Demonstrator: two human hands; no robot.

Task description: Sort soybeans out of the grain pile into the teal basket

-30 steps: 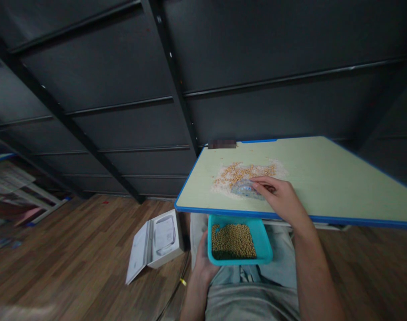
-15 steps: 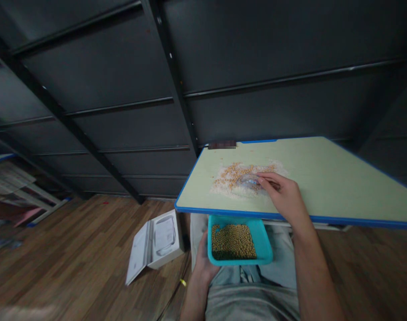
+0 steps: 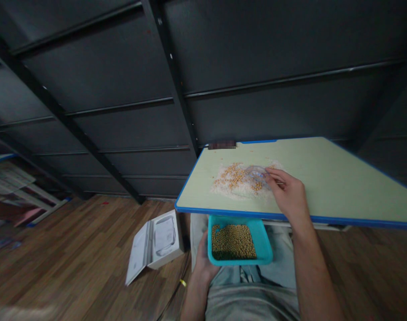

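My left hand (image 3: 205,261) is closed around the left side of a teal plastic bin (image 3: 265,243) on my lap. Inside the bin lie yellowish-brown soybeans (image 3: 237,240), with something dark green along the near edge. Over the table, my right hand (image 3: 288,189) pinches a clear, rounded plastic piece (image 3: 255,171) by its right end; its exact kind is hard to make out. Beneath and beside it, a pile of white rice-like grains (image 3: 230,191) is spread out with orange-yellow beans (image 3: 235,173) mixed in.
The pale green tabletop (image 3: 340,183) has a blue edge. An open white box (image 3: 168,240) stands on the wooden floor (image 3: 99,249) to the left, near a dark cable (image 3: 172,296). Dark panels (image 3: 283,49) rise behind the table, and shelves (image 3: 19,191) stand far left.
My right hand and the clear plastic piece have moved slightly right and away from me, uncovering beans in the pile. My left hand and the bin have stayed put.
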